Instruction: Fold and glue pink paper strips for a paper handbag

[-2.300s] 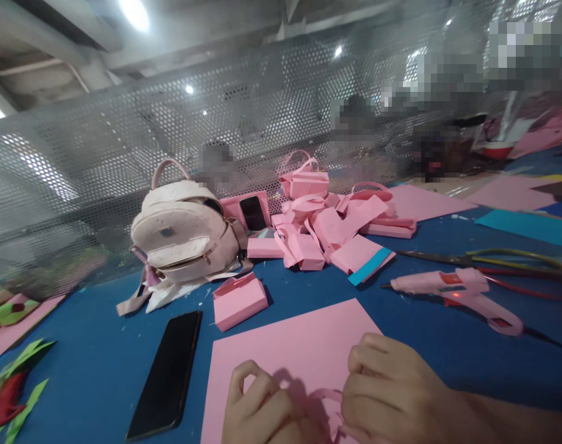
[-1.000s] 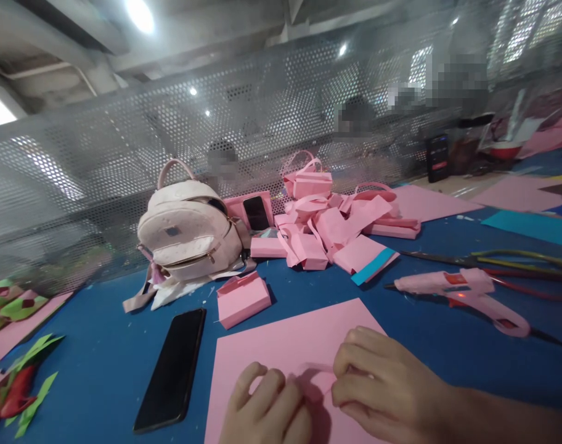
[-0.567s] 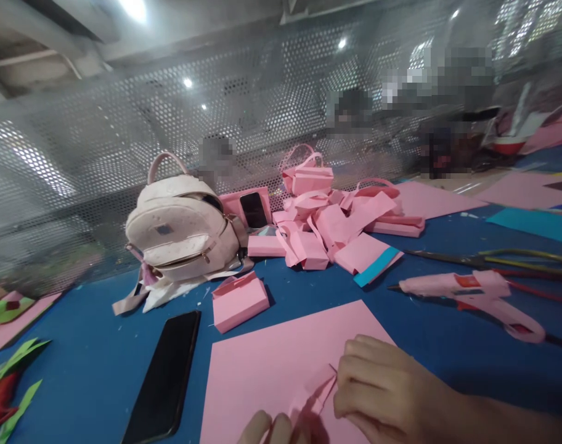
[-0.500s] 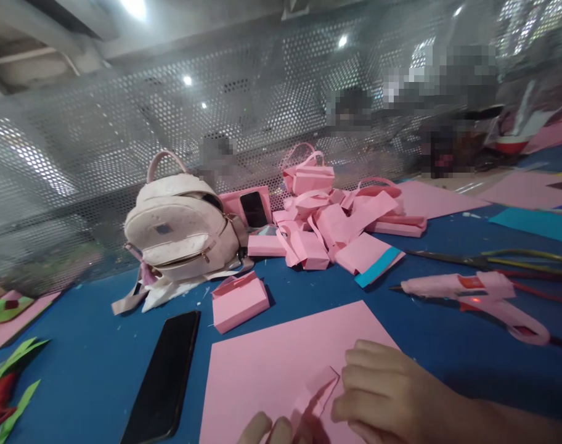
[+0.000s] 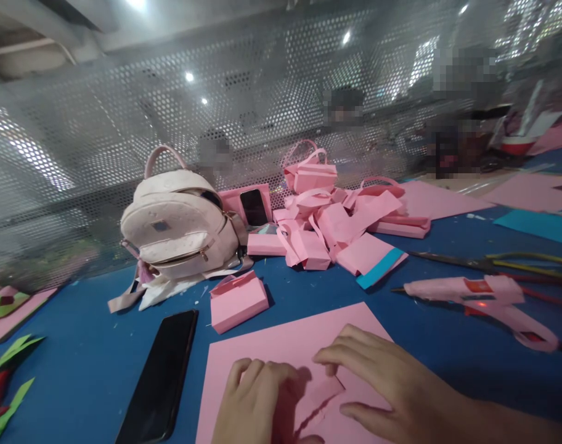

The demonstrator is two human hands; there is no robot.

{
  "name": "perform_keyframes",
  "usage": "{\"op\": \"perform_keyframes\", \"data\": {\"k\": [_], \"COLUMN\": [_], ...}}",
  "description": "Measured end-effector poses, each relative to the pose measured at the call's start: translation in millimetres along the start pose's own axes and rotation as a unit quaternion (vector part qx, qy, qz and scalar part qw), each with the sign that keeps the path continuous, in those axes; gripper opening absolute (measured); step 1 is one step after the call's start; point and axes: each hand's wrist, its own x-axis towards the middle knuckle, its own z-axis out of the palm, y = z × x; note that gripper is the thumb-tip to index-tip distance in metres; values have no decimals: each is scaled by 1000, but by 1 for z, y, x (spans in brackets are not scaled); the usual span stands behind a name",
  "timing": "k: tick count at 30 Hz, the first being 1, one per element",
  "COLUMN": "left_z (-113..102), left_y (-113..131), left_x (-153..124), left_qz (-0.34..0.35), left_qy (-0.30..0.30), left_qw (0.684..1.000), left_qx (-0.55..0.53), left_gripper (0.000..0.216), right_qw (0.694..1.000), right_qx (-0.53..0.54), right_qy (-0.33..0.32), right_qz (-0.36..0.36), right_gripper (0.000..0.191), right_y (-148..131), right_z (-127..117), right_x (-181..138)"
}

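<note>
At bottom centre of frame, your L hand [image 5: 256,401] arches over the L side of the pink piece [image 5: 320,398], fingers bent down, thumb tip just showing at the lower edge; its grip is hidden, so can't tell if it's pinching or only pressing. R of it, your R hand [image 5: 378,382] is spread, w/ a wide gap btwn forefinger and thumb; the piece's far corner sits in that gap and nothing looks gripped there. The piece lies on the pink sheet [image 5: 309,336], prob. b/c that gives you a flat bed under the fold; the L hand looks placed to steady it, leaving the R free to work the crease. Mid-right, the glue gun [image 5: 466,290] lies on its side, light lit, nozzle pointing L and off the sheet, prob. to keep a hot tip clear of paper yet near your R hand. Scissors [image 5: 447,259] lie just beyond it, also w/in easy reach, I'd judge. Lower left, the phone [image 5: 161,376] lies flat beside the sheet; above it, a pink box [image 5: 239,302] sits apart from the pile [image 5: 318,228] at upper centre, maybe as a handy ref.
</note>
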Motion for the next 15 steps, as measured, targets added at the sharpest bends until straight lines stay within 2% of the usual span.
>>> {"op": "perform_keyframes", "data": {"k": [4,8,12,15], "left_z": [-1,0,2,3], "left_y": [-7,-10,-12,-14], "left_x": [0,0,-4,-7], "left_qz": [-18,-11,35,87], "left_qy": [-67,-79,-63,-38], "left_qw": [994,992,995,996], "left_qx": [-87,-95,-64,3], "left_gripper": [29,23,46,61], "right_qw": [1000,999,997,994], "right_qx": [19,23,21,19], "right_qy": [-20,-19,1,14], "right_qz": [-9,-27,-72,-104], "right_gripper": [19,24,19,15], "right_y": [1,-1,-4,-7], "right_z": [3,2,2,2], "right_x": [1,2,0,-1]}}
